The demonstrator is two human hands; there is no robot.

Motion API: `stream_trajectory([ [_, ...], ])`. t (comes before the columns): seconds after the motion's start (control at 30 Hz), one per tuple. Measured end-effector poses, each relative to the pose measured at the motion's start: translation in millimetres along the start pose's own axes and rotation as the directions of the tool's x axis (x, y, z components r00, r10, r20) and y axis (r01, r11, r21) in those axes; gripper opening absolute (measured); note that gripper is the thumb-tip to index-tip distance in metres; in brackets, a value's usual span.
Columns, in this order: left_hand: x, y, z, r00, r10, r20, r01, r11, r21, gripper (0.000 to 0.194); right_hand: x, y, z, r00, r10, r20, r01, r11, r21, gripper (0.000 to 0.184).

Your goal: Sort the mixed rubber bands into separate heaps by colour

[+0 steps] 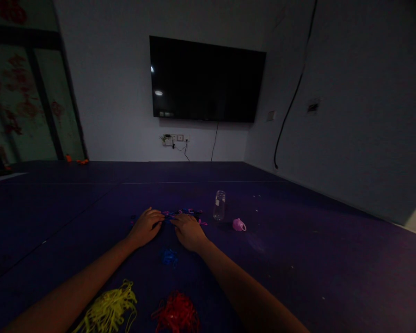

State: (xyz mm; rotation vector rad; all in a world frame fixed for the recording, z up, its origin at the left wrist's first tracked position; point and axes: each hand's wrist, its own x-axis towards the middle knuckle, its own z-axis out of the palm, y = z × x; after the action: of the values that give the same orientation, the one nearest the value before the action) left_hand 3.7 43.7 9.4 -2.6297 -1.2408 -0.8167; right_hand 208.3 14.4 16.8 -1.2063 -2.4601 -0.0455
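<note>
A loose heap of thin blue and pink loops, which look like rubber bands (191, 211), lies on the dark purple floor surface. My left hand (146, 228) rests at its left side, fingers stretched forward and thumb apart, fingertips at the loops. From the right, my right hand (189, 231) lies over the near part of the heap, fingers extended and touching it. Some loops show between the two hands, others are hidden beneath the right hand. Closer to me is a small blue clump of bands (169, 256).
A yellow tangle of bands (111, 309) and a red one (178, 314) lie near my forearms. To the right stand a clear open bottle (219, 206) and a pink cap with a ring (239, 225). A television (208, 81) hangs on the far wall.
</note>
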Motion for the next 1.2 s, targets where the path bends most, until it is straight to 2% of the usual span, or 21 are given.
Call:
stream_trajectory([
  [0.13,0.0,-0.7,0.2,1.000,-0.012,0.014,0.012,1.000,-0.005,0.029,0.5,2.6,3.0,0.998,-0.046,0.035,0.046,0.999,-0.008,0.038],
  [0.3,0.8,0.1,-0.1,0.995,0.017,0.093,-0.014,1.000,-0.028,0.029,0.6,4.3,4.9,0.997,-0.047,0.055,0.049,0.998,-0.029,0.037],
  [0.47,1.5,-1.1,2.4,0.990,-0.016,0.140,0.018,1.000,-0.015,0.030,0.2,4.1,4.5,0.997,-0.029,0.065,0.032,0.999,-0.038,0.038],
  [0.8,1.5,-0.1,1.8,0.987,0.025,0.161,-0.026,1.000,0.003,0.035,0.8,3.5,3.3,0.998,-0.035,0.055,0.038,0.998,-0.056,0.036],
  [1.03,2.7,2.6,-0.2,0.986,0.047,0.158,-0.042,0.999,-0.030,0.039,1.8,2.0,1.1,1.000,0.008,-0.025,-0.008,1.000,-0.011,0.033],
  [1.2,2.7,-0.6,0.2,0.987,0.074,0.140,-0.064,0.995,-0.076,0.034,0.6,7.3,0.0,0.990,-0.001,-0.140,0.026,0.984,0.175,0.031],
])
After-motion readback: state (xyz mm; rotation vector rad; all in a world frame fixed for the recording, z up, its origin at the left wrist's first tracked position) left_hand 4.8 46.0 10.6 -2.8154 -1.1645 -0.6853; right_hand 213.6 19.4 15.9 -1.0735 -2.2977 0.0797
